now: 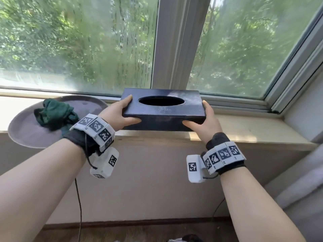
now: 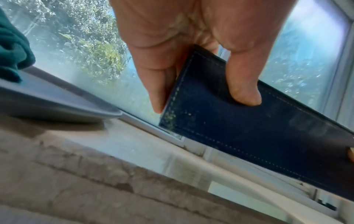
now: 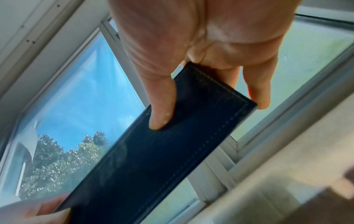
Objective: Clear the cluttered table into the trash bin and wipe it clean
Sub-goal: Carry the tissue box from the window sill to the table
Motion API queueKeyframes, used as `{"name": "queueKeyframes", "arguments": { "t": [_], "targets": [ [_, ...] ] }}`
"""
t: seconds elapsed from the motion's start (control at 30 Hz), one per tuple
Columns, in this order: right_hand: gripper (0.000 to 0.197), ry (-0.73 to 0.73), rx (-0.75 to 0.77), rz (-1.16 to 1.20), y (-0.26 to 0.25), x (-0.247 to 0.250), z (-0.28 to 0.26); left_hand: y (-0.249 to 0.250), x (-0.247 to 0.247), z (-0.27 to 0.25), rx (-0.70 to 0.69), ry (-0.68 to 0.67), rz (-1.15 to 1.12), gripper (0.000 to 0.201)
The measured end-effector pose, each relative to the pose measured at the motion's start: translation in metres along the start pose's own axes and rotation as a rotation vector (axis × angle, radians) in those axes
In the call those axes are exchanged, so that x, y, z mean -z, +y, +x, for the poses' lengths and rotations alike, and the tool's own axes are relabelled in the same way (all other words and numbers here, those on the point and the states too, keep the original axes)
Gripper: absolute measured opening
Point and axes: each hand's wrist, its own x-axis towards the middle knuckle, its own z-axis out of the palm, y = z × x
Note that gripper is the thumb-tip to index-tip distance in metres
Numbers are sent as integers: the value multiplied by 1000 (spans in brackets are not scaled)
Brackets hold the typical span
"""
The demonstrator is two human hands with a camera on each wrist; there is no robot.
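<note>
A dark navy tissue box (image 1: 162, 112) with an oval opening on top is held over the windowsill (image 1: 244, 126). My left hand (image 1: 125, 109) grips its left end, thumb on the front face and fingers along the end. My right hand (image 1: 201, 116) grips the right end the same way. In the left wrist view the stitched front of the box (image 2: 249, 128) appears to hang slightly above the sill, with the thumb of the left hand (image 2: 203, 103) on it. The right wrist view shows the right hand (image 3: 210, 113) holding the box (image 3: 162, 166).
A grey round plate (image 1: 22, 130) overhangs the sill at left, with a crumpled green cloth (image 1: 54, 114) on it. The window frame (image 1: 173, 49) stands right behind the box. Below the sill are a beige wall and wooden floor.
</note>
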Motion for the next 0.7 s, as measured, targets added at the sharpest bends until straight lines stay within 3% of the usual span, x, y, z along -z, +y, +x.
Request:
{"name": "queueKeyframes", "arguments": {
  "t": [0.33, 0.7],
  "targets": [
    [81, 222, 20, 98, -9, 57, -161, 24, -8, -125, -213, 6, -48, 84],
    [69, 500, -93, 98, 22, 145, -375, 90, -56, -277, -446, -180, -134, 81]
  ]
}}
